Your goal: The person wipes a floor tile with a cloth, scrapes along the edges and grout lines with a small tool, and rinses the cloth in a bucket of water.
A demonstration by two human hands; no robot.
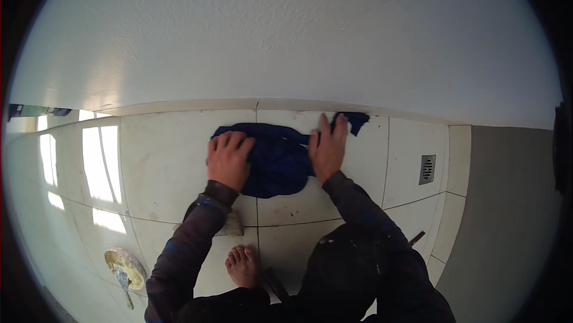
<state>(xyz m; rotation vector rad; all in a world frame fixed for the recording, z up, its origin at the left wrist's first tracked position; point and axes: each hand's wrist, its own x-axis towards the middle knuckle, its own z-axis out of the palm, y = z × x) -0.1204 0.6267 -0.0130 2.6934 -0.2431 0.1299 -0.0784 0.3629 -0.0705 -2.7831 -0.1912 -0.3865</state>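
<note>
A dark blue cloth [277, 165] lies bunched on the pale tiled floor, close to the foot of the wall. On its left edge rests my left hand [228, 159], fingers bent down and closed on the fabric. My right hand [328, 151] is at the cloth's right side, its fingers stretched out and apart, pointing toward the wall. A narrow strip of blue fabric [358, 122] shows beyond those fingertips; whether it joins the main cloth is hidden by the hand.
White wall [286, 36] rises ahead. A square metal floor drain [427, 170] sits at right, before a grey surface [507, 215]. At lower left, a round, stained container [136, 266] holds a brush-like tool [124, 287]. My bare foot [243, 268] is near a greyish block-like object [233, 224].
</note>
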